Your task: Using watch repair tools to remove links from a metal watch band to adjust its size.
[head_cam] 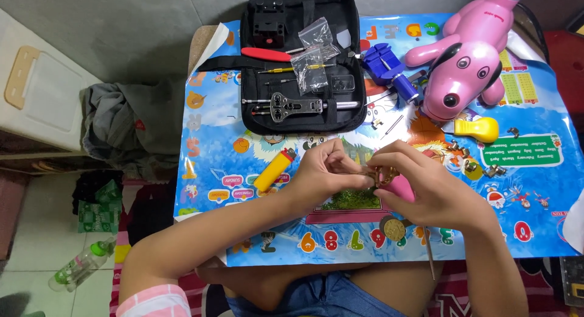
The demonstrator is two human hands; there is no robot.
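Both forearms reach up from the bottom of the view and meet over the middle of a small surface (535, 232) covered by a bright blue children's poster mat. At the centre, the left hand (325, 171) is curled, its fingertips pinched on a small gold-coloured metal watch part (384, 173), while the right hand (429, 186) closes around the same part together with a pink rounded holder (398, 188) beneath it; how firmly either grips cannot be told. At six o'clock from the hands lies a round gold watch case (393, 229), close to the near edge, where a nudge from a wrist could push it off onto the lap. At nine o'clock lies a yellow plastic lighter (274, 170). At twelve o'clock sits an open black zip tool case (302, 61) with a red-handled tool, clear plastic bags and a steel case wrench. At one o'clock stand a blue plastic link remover (389, 70) and a pink toy dog (465, 61), with a yellow plastic knob-shaped tool (477, 129) below it. At three o'clock, small loose gold links (480, 165) lie scattered; a sleeve sweep could scatter them. The pinched part is tiny, so a slip could flick it away.
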